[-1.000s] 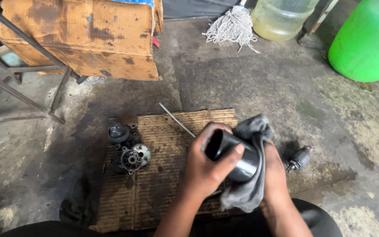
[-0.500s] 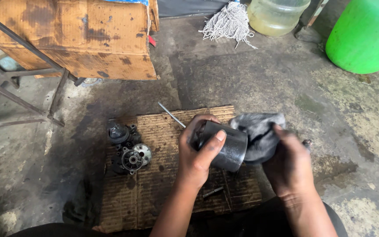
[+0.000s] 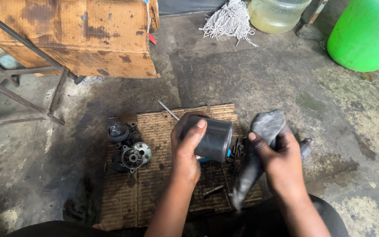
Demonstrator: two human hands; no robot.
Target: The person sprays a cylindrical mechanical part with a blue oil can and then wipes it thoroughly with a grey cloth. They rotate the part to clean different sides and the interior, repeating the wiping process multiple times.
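Cylinder lies sideways, axis left-to-right, in left hand.

**Bare forearms, grimy hands**

Both forearms are bare to the frame's edge — no sleeves, gloves, watch or rings. Dark grease smudges the left hand and right hand — dark trousers cover the legs below.

Stained concrete floor; battered cardboard box at eleven o'clock, mop head at twelve, green drum at two.
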